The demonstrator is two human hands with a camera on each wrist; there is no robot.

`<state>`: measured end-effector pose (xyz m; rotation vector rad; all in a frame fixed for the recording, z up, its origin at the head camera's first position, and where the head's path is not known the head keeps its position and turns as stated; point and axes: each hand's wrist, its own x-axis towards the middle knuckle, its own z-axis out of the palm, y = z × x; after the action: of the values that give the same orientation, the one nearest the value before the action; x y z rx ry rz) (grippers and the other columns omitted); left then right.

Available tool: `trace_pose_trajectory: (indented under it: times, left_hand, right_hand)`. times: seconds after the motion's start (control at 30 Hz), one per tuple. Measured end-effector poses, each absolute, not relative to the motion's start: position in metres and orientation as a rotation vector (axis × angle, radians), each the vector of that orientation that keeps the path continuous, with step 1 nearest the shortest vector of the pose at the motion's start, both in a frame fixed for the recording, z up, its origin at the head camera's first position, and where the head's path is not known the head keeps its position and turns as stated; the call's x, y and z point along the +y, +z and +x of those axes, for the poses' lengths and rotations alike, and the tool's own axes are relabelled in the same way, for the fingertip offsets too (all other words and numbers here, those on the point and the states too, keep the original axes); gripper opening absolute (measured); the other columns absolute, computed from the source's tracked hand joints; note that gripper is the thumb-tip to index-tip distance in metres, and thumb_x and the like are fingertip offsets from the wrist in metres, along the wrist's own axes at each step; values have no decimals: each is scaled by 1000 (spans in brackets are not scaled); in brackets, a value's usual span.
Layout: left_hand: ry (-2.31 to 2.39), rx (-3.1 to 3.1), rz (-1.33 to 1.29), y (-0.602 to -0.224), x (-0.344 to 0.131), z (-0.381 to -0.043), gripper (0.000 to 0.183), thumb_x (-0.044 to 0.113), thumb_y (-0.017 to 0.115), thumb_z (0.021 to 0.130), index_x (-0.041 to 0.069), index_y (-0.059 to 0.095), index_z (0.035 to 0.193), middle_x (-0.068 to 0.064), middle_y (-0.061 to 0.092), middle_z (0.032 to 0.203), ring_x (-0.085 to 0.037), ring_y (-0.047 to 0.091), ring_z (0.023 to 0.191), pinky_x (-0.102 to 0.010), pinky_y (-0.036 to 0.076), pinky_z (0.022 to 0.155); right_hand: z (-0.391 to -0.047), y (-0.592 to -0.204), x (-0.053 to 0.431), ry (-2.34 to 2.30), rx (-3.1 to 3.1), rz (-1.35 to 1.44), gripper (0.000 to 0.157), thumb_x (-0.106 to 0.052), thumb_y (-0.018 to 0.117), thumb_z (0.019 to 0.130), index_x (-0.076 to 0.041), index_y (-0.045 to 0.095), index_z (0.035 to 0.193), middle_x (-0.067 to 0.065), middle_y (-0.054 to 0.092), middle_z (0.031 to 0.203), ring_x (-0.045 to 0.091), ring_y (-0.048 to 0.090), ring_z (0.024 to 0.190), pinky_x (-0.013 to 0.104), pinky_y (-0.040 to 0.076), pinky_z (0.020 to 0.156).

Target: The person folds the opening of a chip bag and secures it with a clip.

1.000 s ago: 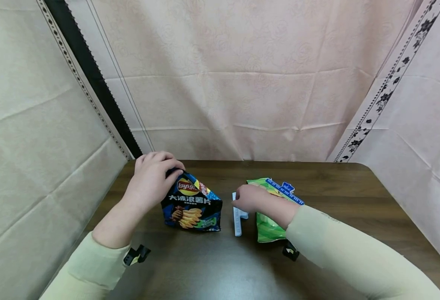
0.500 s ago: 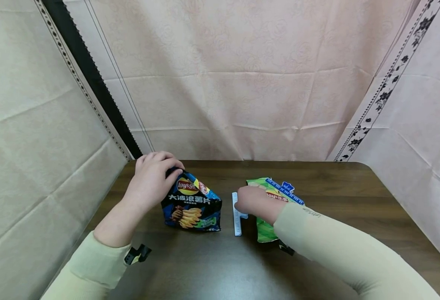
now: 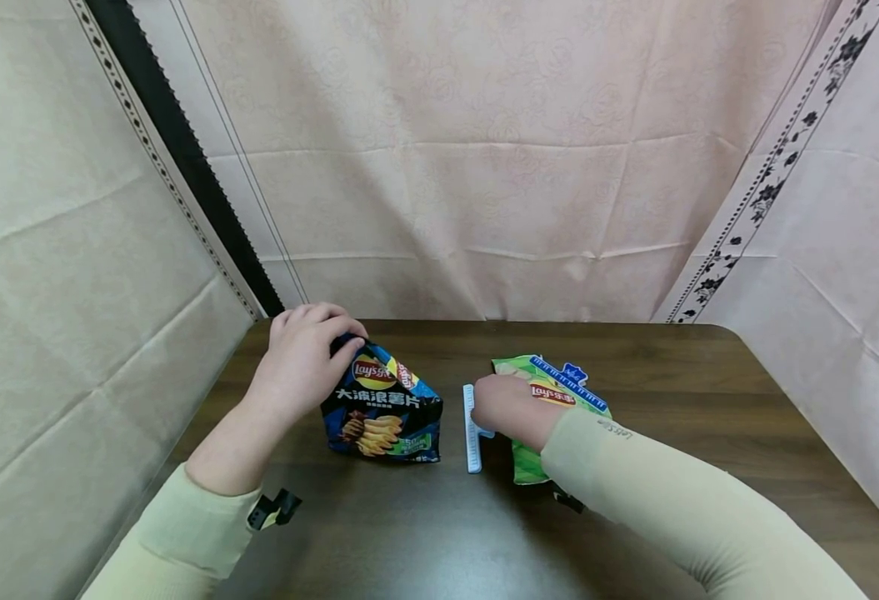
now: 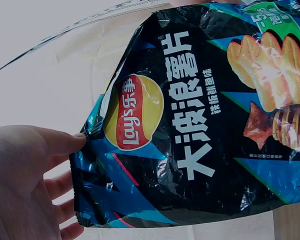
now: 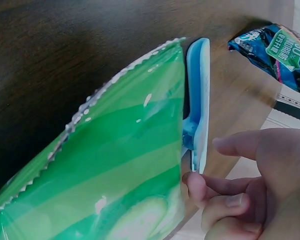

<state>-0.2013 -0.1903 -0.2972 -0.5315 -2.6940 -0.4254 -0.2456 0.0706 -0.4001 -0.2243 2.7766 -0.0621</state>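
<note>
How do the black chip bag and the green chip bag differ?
The black bag is mainly black with blue patches; the green bag is striped in greens. The left hand grips the black bag's upper corner, while a dark blue clip runs along the green bag's upper edge. Both carry a Lay's logo.

A chip bag (image 3: 382,408) is black and blue, another bag (image 5: 115,140) green-striped — the clip (image 5: 201,80) light blue.
</note>
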Motion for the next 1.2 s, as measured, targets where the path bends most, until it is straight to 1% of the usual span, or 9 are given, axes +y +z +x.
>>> trace_pose_trajectory:
  times: [0.23, 0.37, 0.6, 0.87, 1.07, 1.2]
  left_hand:
    - [-424, -2693, -533, -298, -191, -201, 14, 27, 63, 98, 20, 73, 106, -7, 62, 121, -35, 48, 120, -61, 23, 106]
    - [-427, -2690, -536, -298, -191, -202, 14, 27, 63, 98, 20, 73, 105, -7, 62, 121, -35, 48, 120, -62, 23, 106]
    - [-438, -2684, -530, -300, -192, -201, 13, 27, 63, 98, 20, 73, 104, -7, 63, 120, -35, 49, 120, -61, 24, 105]
    - [-439, -2672, -532, -301, -192, -201, 12, 26, 63, 98, 20, 72, 104, -6, 63, 119, -35, 49, 119, -61, 24, 106]
    - [-438, -2665, -536, -301, -192, -201, 12, 26, 64, 98, 20, 72, 104, -6, 63, 118, -35, 50, 118, -60, 24, 106]
    - [-441, -2669, -533, -301, -192, -200, 12, 26, 64, 98, 20, 73, 104, -7, 63, 119, -35, 50, 118, -60, 24, 105]
  right_hand:
    - [-244, -402, 71, -54, 2770, -215, 27, -25, 76, 86, -7, 69, 104, 8, 65, 91, 24, 57, 77, 38, 52, 73]
    - [-245, -404, 72, -37, 2772, -224, 27, -24, 76, 86, -7, 68, 105, 8, 65, 91, 24, 57, 77, 38, 53, 74]
    - [-249, -407, 70, -115, 2757, -193, 20, -22, 71, 91, -6, 68, 104, 8, 64, 89, 22, 57, 75, 35, 51, 69]
    - [-249, -410, 70, -205, 2747, -180, 22, -26, 67, 94, -6, 68, 103, 6, 61, 85, 21, 58, 74, 32, 49, 66]
    - [-246, -408, 67, -294, 2733, -178, 21, -26, 65, 96, -5, 66, 99, 6, 60, 80, 20, 58, 68, 31, 48, 59]
    - [-245, -408, 65, -306, 2733, -193, 21, -27, 63, 97, -6, 64, 101, 6, 58, 81, 20, 57, 69, 31, 48, 60]
